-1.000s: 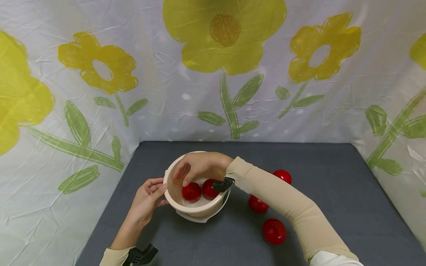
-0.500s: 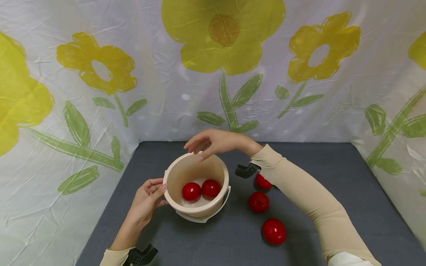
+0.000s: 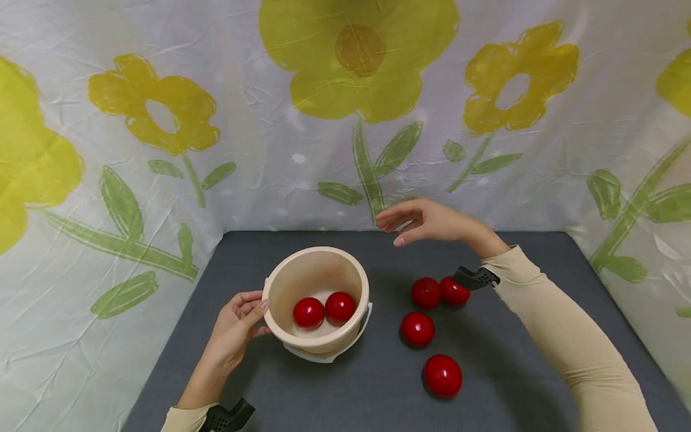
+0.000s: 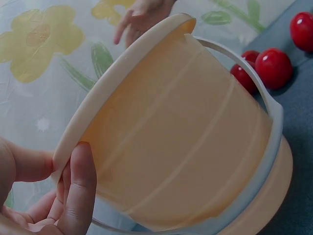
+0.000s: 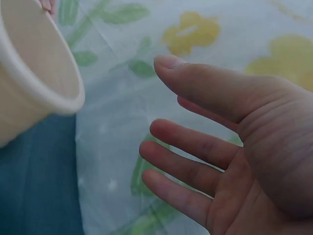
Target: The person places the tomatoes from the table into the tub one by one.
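A cream bucket [image 3: 315, 257] with a white handle [image 3: 345, 348] stands on the dark table, left of centre. My left hand [image 3: 236, 327] pinches its rim, thumb on one side and fingers on the other, plain in the left wrist view, where the bucket wall [image 4: 181, 132] fills the middle. Two shiny red balls [image 3: 309, 312] lie side by side on the bucket's floor. My right hand [image 3: 429, 222] hovers behind and right of the bucket, fingers loosely spread; the right wrist view shows its palm [image 5: 254, 171] with nothing held.
Several more red balls [image 3: 442, 376] lie on the table right of the bucket, two of them close together [image 3: 426, 293] near the right wrist. A flower-printed cloth [image 3: 302, 156] hangs behind the dark tabletop [image 3: 367, 396] and along its sides.
My right hand has risen out of the bucket and moved right, away from it, uncovering the balls inside and those on the table. The left hand stays on the rim.
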Available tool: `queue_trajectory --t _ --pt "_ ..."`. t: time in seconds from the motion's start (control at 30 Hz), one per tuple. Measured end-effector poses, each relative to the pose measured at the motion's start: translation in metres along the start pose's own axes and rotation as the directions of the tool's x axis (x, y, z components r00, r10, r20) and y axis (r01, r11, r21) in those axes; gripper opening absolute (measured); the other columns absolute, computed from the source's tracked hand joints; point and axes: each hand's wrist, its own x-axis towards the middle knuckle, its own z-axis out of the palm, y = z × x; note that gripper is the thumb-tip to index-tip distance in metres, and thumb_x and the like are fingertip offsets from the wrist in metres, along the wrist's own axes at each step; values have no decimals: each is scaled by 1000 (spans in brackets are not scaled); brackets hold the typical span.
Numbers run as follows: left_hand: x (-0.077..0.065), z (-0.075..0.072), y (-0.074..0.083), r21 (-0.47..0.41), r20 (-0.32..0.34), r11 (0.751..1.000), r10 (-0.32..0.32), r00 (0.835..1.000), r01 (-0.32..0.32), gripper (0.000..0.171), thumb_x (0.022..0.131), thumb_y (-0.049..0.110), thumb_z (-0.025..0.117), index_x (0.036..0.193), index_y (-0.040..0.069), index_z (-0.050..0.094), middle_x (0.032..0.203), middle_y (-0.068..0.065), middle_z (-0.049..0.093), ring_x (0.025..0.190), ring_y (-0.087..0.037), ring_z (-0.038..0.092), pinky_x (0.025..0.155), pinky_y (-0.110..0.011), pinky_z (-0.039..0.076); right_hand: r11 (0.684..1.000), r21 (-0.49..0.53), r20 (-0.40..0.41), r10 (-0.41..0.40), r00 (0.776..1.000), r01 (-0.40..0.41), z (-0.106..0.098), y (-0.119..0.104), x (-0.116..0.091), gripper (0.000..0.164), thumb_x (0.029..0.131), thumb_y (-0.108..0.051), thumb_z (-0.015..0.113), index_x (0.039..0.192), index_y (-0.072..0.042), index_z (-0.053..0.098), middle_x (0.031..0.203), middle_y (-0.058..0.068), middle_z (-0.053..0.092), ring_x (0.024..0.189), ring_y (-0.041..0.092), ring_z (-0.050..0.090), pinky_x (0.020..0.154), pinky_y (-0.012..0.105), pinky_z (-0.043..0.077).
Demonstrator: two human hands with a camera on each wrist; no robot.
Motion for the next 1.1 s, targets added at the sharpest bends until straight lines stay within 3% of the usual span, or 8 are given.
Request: queue_trajectory --t 0.37,0.57,0.63,0.77,0.87,1.1 --pt "-1 0 0 -8 -5 1000 -5 1000 5 33 96 1 59 124 -3 42 91 8 69 71 -5 65 59 -23 59 992 32 -162 122 979 -118 4 61 -67 61 87 -16 75 142 -6 50 146 19 53 132 27 55 95 23 54" --pt "-1 2 0 -7 -5 1000 -5 1000 5 34 96 2 60 124 -3 43 90 8 68 71 -5 65 60 -22 59 985 22 -247 171 954 -171 15 96 -95 63 86 -19 77 142 -8 51 148 19 51 117 -4 59 96 20 52" --pt "-1 2 0 -4 -5 1000 -3 1000 3 35 96 2 60 125 -4 42 90 9 68 71 -5 65 60 -22 59 982 9 -265 184 947 -188 19 108 -103 63 86 -20 77 142 -8 51 148 20 50 115 -9 58 96 20 52" --pt "-1 2 1 -2 -13 1000 -12 1000 12 34 96 3 60 125 -2 42 90 9 68 71 -4 65 60 -22 59 974 11 -284 222 933 -228 30 132 -115 64 85 -20 77 142 -8 51 147 22 50 126 13 59 93 18 52" --pt "-1 2 1 -1 -15 1000 -15 1000 15 33 96 2 60 124 -1 43 89 10 67 72 -4 65 60 -22 59 967 31 -283 252 926 -254 39 149 -121 64 85 -20 78 142 -5 51 146 25 50 124 31 60 87 18 54" --pt "-2 2 0 1 -11 1000 -9 1000 9 34 96 2 60 125 -2 43 90 9 68 73 -5 65 61 -23 59 960 31 -312 272 910 -277 54 169 -129 67 83 -19 80 141 -3 51 137 26 53 93 12 63 71 25 57"
